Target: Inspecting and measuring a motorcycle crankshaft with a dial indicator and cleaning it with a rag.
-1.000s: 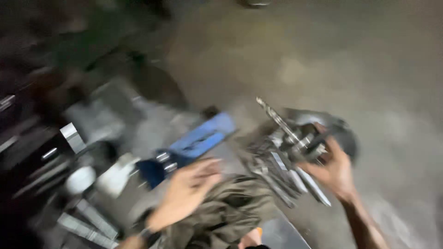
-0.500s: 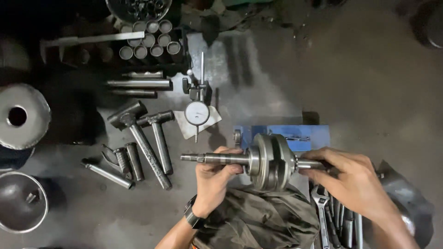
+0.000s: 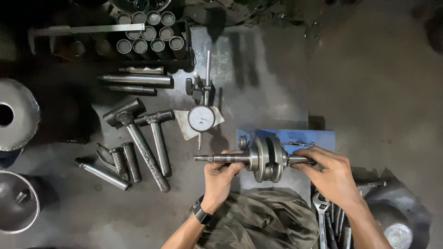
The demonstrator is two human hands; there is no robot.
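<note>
A steel crankshaft (image 3: 265,158) with two round webs lies level between my hands, above a blue stand (image 3: 314,138). My left hand (image 3: 219,177), with a dark watch at the wrist, grips the long left shaft end. My right hand (image 3: 330,173) holds the short right shaft end with its fingertips. A dial gauge (image 3: 201,118) on a stand sits on a white cloth just behind and to the left of the crankshaft.
Two hammers (image 3: 138,138) and several steel rods lie on the floor at left. A rack of metal sleeves (image 3: 147,34) stands at the back. Round metal housings (image 3: 16,113) are at the far left. Wrenches (image 3: 323,216) lie beside a metal bowl (image 3: 397,226) at lower right. An olive cloth (image 3: 263,221) lies below the crankshaft.
The view swung from a blurred look at the tool pile to a steady top-down look. Both hands came to hold the crankshaft, which sits nearly still over the last half second.
</note>
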